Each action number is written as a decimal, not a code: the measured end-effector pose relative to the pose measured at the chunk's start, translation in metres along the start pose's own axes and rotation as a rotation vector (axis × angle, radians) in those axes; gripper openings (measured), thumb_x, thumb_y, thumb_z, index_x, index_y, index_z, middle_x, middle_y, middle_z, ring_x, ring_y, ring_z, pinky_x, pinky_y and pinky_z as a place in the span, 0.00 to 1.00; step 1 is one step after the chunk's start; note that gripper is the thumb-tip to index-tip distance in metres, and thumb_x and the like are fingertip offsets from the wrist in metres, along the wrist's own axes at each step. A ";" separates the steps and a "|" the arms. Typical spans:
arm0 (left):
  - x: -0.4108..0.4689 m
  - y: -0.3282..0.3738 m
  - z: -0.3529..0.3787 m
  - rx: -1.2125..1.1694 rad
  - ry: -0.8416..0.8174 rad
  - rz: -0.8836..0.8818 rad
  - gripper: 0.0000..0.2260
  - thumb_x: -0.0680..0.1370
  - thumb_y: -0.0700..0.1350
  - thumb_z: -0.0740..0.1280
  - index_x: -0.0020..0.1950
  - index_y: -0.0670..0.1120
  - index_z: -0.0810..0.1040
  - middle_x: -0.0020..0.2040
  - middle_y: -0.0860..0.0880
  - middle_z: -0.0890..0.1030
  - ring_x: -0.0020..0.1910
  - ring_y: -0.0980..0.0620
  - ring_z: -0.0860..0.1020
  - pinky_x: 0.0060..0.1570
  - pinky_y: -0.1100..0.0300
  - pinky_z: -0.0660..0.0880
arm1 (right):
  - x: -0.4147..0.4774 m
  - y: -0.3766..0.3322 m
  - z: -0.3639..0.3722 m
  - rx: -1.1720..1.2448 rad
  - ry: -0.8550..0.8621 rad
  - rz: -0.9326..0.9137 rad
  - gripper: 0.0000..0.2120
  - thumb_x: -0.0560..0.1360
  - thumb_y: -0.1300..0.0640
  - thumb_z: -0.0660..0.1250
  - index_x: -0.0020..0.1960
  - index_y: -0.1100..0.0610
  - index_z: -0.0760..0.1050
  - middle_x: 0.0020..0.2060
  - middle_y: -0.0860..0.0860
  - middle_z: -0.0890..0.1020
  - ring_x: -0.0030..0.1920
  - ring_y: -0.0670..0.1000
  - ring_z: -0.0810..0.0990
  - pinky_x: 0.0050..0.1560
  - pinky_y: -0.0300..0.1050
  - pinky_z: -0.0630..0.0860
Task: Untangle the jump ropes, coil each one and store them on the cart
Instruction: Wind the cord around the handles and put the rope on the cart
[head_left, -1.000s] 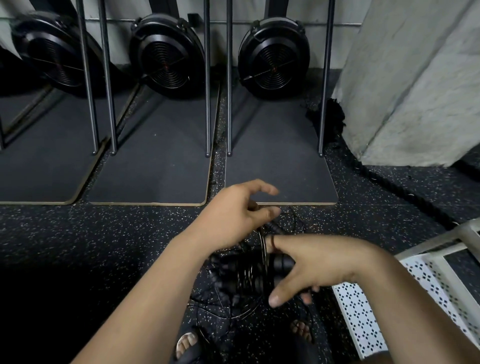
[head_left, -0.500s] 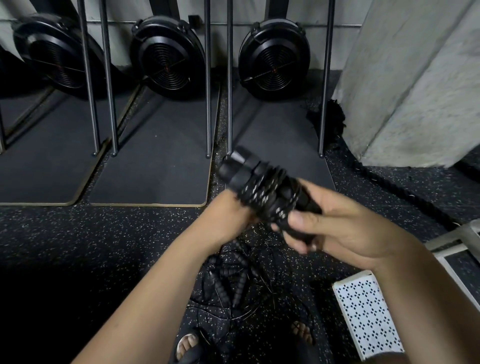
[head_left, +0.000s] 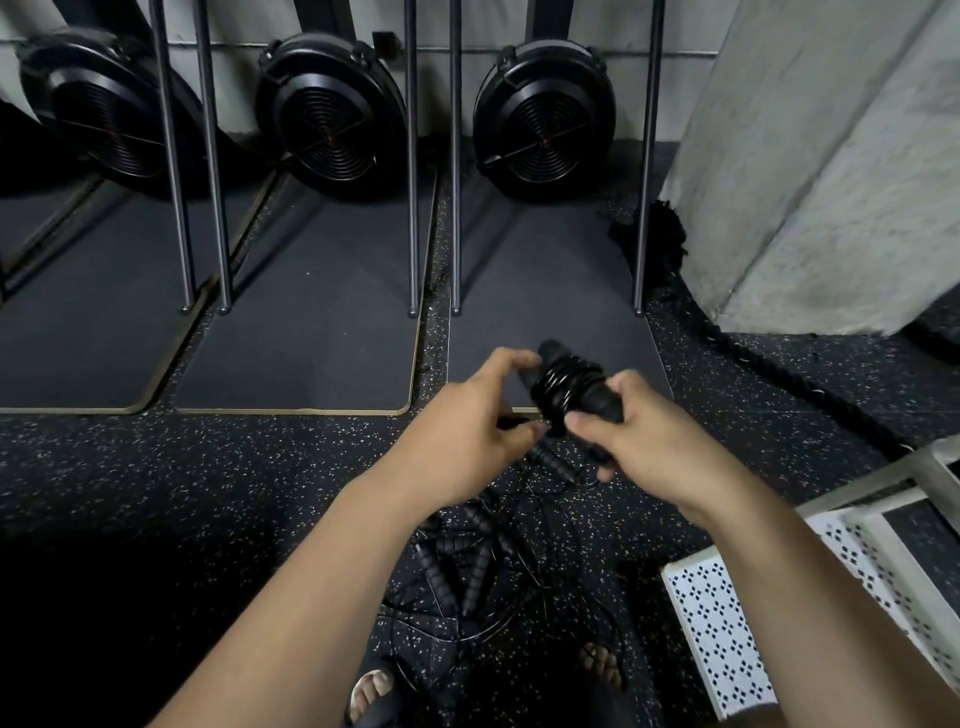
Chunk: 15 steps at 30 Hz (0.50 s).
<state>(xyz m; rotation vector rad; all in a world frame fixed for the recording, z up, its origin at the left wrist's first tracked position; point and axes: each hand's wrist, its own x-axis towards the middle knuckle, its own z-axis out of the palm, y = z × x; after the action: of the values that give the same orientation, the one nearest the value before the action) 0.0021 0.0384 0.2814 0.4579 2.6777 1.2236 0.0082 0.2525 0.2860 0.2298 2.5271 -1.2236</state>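
Leftmost, three black fan wheels (head_left: 332, 114) are lined up against the wall behind thin metal poles (head_left: 413, 156), and dark mats (head_left: 291, 332) are laid on the speckled floor (head_left: 156, 467) before them. Nearer the middle, the left hand (head_left: 467, 431) is seen with its fingers curled, and the cord of a jump rope (head_left: 569, 387) appears to be pinched between thumb and fingers. The jump rope, its thin cord wound round the black handles, is held tilted above the floor between both hands. Its lower end is gripped by the right hand (head_left: 660, 441), whose fingers are wrapped round it. Below the hands, tangled ropes (head_left: 467, 566) are heaped on the floor just ahead of the feet (head_left: 371, 696). To the right, the white perforated cart (head_left: 722, 623) is seen. Beyond it, a thick black rope (head_left: 779, 372) is laid along the floor beside a grey pillar (head_left: 831, 182).
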 end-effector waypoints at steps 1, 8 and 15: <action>-0.001 0.000 0.001 0.022 -0.026 0.015 0.27 0.79 0.48 0.75 0.74 0.60 0.68 0.32 0.60 0.79 0.30 0.63 0.75 0.35 0.65 0.69 | 0.000 0.002 0.004 -0.083 -0.049 0.003 0.13 0.82 0.47 0.72 0.59 0.49 0.70 0.50 0.50 0.84 0.35 0.50 0.87 0.42 0.53 0.83; -0.003 0.001 0.001 -0.027 -0.265 -0.010 0.28 0.75 0.45 0.81 0.71 0.61 0.75 0.34 0.58 0.81 0.29 0.61 0.74 0.30 0.67 0.67 | -0.009 -0.002 0.023 -0.535 -0.450 0.008 0.16 0.80 0.46 0.74 0.62 0.46 0.70 0.52 0.47 0.82 0.40 0.48 0.85 0.50 0.52 0.84; -0.007 -0.002 -0.016 -0.405 -0.400 -0.030 0.27 0.75 0.46 0.82 0.70 0.58 0.77 0.32 0.50 0.76 0.29 0.53 0.70 0.30 0.61 0.65 | -0.030 -0.014 0.005 -0.202 -0.892 -0.158 0.17 0.83 0.57 0.72 0.70 0.51 0.76 0.56 0.43 0.87 0.46 0.55 0.85 0.59 0.55 0.83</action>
<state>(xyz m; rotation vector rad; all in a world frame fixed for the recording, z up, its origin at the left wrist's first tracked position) 0.0039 0.0236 0.2905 0.5290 2.0375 1.4414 0.0335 0.2394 0.3044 -0.4730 1.8616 -0.8321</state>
